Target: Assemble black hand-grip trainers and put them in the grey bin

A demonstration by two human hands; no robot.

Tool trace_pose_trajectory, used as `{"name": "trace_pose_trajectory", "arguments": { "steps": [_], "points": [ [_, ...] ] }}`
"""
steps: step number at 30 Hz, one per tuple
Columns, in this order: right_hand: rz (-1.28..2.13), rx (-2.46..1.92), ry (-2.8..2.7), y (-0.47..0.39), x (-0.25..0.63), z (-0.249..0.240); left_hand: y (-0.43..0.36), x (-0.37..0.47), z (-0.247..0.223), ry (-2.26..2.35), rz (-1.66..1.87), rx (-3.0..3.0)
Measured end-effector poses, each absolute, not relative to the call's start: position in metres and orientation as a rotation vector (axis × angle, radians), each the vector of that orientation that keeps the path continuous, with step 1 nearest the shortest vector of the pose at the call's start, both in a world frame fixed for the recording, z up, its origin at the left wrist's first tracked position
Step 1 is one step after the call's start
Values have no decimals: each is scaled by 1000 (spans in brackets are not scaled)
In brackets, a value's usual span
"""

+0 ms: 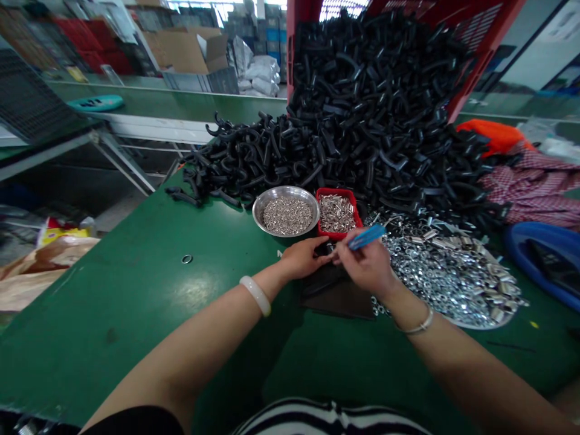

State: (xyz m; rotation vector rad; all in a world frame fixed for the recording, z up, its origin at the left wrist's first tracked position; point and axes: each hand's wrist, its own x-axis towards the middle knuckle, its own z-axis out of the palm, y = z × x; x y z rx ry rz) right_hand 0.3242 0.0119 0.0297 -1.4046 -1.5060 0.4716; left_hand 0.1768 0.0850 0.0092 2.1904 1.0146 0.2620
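My left hand [304,258] is closed on a small black plastic part, mostly hidden by my fingers. My right hand [370,266] grips a slim blue-handled tool [368,237] like a pen, its tip pointed down toward my left fingertips; what kind of tool it is I cannot make out. Both hands are close together over a dark mat [347,299]. Just beyond them stand a steel bowl [259,222] of tiny metal pieces and a red tray [360,222] of small metal pins. Beside my right wrist lies a heap of shiny nuts and metal fittings [448,278].
Curved black plastic parts [353,139] pile up at the back, spilling from a tipped red crate [487,66]. On the green table [136,314] lies a single metal ring [186,259]. A blue plastic basin [534,248] and checked cloth [534,187] are at the right.
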Motion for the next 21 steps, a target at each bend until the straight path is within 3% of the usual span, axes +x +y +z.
{"name": "trace_pose_trajectory", "arguments": {
  "steps": [3, 6, 9, 14, 17, 21],
  "points": [
    [179, -1578, -1320, 48, 349, 41, 86, 177, 9, 1057, 220, 2205],
    [-28, -2003, -1490, 82, 372, 42, 83, 176, 8, 1052, 234, 2225],
    [-15, -2327, -1734, 99, 379, 40, 75, 173, 10, 999, 405, 2316],
    [-8, -2318, -1869, 102, 361, 50, 87, 160, 33, 1150, 590, 2546],
    [10, -2066, -2124, 107, 335, 57, 123, 156, 48, 1584, 298, 2535],
    [134, -1990, -2263, 127, 296, 51, 161, 159, 50, 1600, -132, 2446]
  ]
}}
